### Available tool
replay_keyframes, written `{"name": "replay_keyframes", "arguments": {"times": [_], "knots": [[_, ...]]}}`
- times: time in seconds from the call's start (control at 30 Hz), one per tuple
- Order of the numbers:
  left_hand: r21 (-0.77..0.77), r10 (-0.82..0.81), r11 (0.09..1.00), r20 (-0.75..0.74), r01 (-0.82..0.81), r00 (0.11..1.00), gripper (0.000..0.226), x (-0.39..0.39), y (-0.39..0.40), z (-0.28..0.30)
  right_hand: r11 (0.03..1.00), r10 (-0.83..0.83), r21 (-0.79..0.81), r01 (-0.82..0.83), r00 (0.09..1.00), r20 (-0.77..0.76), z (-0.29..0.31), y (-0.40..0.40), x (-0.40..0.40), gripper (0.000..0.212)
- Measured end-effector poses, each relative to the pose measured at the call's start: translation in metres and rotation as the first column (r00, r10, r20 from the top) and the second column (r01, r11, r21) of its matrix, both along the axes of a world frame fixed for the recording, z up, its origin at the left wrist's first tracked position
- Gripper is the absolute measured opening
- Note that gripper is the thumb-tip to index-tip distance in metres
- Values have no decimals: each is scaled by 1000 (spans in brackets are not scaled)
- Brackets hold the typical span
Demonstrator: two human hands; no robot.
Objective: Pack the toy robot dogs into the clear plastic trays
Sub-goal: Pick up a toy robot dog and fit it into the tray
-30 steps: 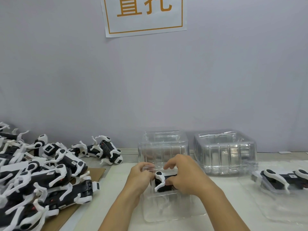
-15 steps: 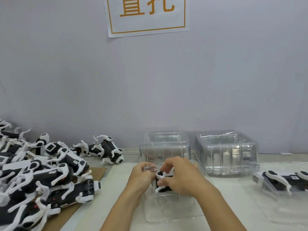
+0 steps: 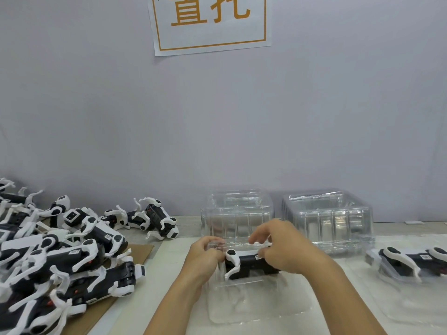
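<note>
A black-and-white toy robot dog (image 3: 246,263) lies on its side inside a clear plastic tray (image 3: 254,308) in front of me. My left hand (image 3: 205,256) grips the tray's left wall beside the dog's white leg. My right hand (image 3: 281,247) holds the dog's right end, fingers curled over its body. A second dog (image 3: 411,262) lies packed in another clear tray (image 3: 411,308) at the right edge.
A heap of several loose robot dogs (image 3: 60,262) covers a cardboard sheet (image 3: 142,250) on the left. Two stacks of clear trays (image 3: 237,213) (image 3: 326,213) stand at the back against the grey wall. A sign (image 3: 210,22) hangs above.
The dog has sunk lower into the tray and now lies flat. My right hand has slid right along its body, uncovering the black middle.
</note>
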State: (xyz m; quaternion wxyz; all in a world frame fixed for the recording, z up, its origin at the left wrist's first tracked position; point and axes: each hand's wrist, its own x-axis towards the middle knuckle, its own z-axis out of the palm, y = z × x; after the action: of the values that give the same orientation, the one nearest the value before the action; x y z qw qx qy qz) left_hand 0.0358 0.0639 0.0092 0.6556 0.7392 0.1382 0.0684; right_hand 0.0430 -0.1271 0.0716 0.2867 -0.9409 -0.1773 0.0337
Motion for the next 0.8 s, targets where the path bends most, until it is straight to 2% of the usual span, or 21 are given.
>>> {"name": "replay_keyframes", "arguments": {"times": [0.13, 0.33, 0.67, 0.8], "knots": [[1, 1, 1000, 2, -1, 1000, 32, 1, 1, -2, 995, -102, -18, 102, 995, 7, 2, -14, 7, 30], [9, -4, 1000, 15, 4, 1000, 29, 2, 3, -4, 965, -254, 83, 249, 965, 60, -7, -6, 4, 28], [30, -2, 1000, 12, 1, 1000, 27, -1, 1, -2, 959, -271, 107, 263, 961, 63, -7, -7, 2, 35], [77, -14, 997, 14, 13, 1000, 10, 1, 1, -1, 958, -266, 123, 258, 963, 52, -6, -8, 3, 33]]}}
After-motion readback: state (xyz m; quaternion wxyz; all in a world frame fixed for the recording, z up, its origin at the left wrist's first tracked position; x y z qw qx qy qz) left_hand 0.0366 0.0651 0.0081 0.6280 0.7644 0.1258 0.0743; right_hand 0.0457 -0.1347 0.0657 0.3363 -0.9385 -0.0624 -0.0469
